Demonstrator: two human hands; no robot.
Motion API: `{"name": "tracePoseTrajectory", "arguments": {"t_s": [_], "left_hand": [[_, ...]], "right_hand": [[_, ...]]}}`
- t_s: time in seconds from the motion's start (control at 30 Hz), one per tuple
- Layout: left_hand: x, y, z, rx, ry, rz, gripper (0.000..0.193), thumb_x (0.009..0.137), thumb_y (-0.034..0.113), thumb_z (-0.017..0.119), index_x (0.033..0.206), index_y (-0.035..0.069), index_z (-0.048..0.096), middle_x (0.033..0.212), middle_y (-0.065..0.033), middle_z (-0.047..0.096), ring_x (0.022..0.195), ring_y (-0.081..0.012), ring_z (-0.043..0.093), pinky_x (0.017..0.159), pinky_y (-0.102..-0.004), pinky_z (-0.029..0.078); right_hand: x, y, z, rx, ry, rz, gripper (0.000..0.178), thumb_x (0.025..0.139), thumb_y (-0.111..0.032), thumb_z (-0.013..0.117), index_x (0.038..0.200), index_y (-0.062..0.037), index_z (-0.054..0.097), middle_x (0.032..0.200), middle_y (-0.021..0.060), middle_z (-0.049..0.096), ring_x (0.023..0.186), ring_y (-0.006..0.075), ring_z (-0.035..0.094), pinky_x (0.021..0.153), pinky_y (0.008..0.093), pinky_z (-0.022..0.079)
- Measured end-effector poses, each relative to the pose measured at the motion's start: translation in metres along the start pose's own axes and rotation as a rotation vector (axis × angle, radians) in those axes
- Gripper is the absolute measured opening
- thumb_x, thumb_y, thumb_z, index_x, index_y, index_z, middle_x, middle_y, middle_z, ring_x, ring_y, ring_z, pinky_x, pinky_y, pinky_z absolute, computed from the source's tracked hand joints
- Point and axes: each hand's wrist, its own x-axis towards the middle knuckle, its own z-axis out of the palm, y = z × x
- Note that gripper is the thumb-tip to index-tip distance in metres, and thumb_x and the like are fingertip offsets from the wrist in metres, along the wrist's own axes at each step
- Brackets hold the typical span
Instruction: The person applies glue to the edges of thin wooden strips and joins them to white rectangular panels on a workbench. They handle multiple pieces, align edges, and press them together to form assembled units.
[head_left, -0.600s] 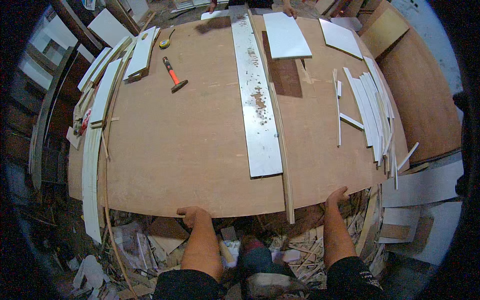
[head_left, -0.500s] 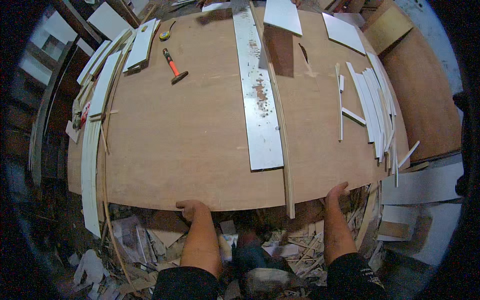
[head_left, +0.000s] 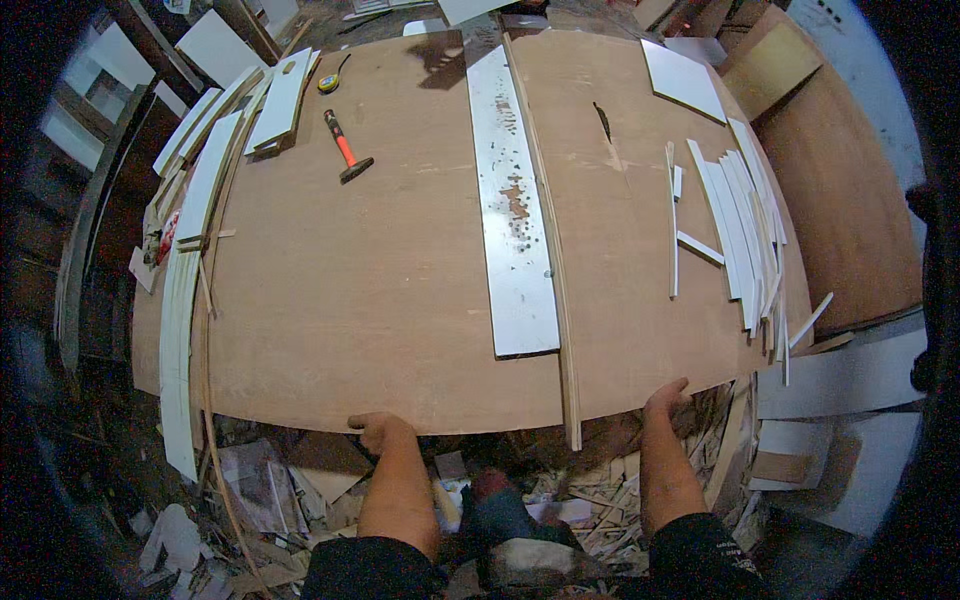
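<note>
A large brown plywood sheet (head_left: 350,290) lies across the work area in front of me. At its near edge, left of centre, my left hand (head_left: 378,430) holds the rim, with some fingers hidden beneath. Further right, my right hand (head_left: 665,397) is hooked on the same edge, thumb side up. Between them a thin wooden strip (head_left: 567,375) runs lengthwise over the sheet and juts past the near edge. Alongside it rests a long white board (head_left: 522,290) with dark spots and worn patches.
A hammer (head_left: 346,152) and a tape measure (head_left: 330,82) lie at the far left. White strips (head_left: 735,225) are heaped on the right, and long boards (head_left: 182,350) line the left. A white panel (head_left: 684,82) sits far right. Wood scraps (head_left: 600,500) litter the floor below.
The white panel at the far edge has moved away, mostly out of view, baring the sheet beside the strip. The sheet and both hands appear slightly lower in view; my hands keep their hold.
</note>
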Motion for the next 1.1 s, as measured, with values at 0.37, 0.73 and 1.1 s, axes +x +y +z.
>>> {"name": "tracePoseTrajectory", "arguments": {"t_s": [0.37, 0.73, 1.1], "left_hand": [[-0.037, -0.001, -0.012, -0.111, 0.215, 0.098, 0.073, 0.104, 0.055, 0.033, 0.115, -0.008, 0.067, 0.113, -0.0293, 0.071, 0.104, -0.043, 0.071, 0.09, -0.0541, 0.058], [-0.034, 0.003, -0.008, -0.1, 0.225, 0.007, 0.081, 0.103, 0.061, 0.033, 0.11, -0.01, 0.071, 0.116, -0.0276, 0.07, 0.105, -0.0425, 0.07, 0.091, -0.0539, 0.057], [-0.08, 0.003, -0.039, -0.026, 0.129, 0.069, 0.065, 0.103, 0.052, 0.04, 0.132, -0.005, 0.052, 0.127, -0.0231, 0.067, 0.111, -0.0383, 0.069, 0.092, -0.049, 0.058]], "right_hand": [[-0.004, -0.005, -0.006, 0.037, -0.051, 0.032, 0.077, 0.099, -0.053, 0.055, 0.151, 0.0009, 0.037, 0.149, 0.0316, 0.045, 0.13, 0.0461, 0.053, 0.107, 0.0527, 0.045], [-0.03, -0.038, -0.021, -0.36, 0.008, -0.008, 0.067, 0.099, -0.047, 0.054, 0.138, 0.0072, 0.05, 0.134, 0.0331, 0.058, 0.117, 0.0473, 0.062, 0.097, 0.0526, 0.053], [-0.046, -0.053, -0.019, -0.696, 0.187, -0.104, 0.068, 0.097, -0.053, 0.048, 0.118, 0.0086, 0.066, 0.116, 0.0321, 0.069, 0.096, 0.0463, 0.072, 0.081, 0.0586, 0.058]]}}
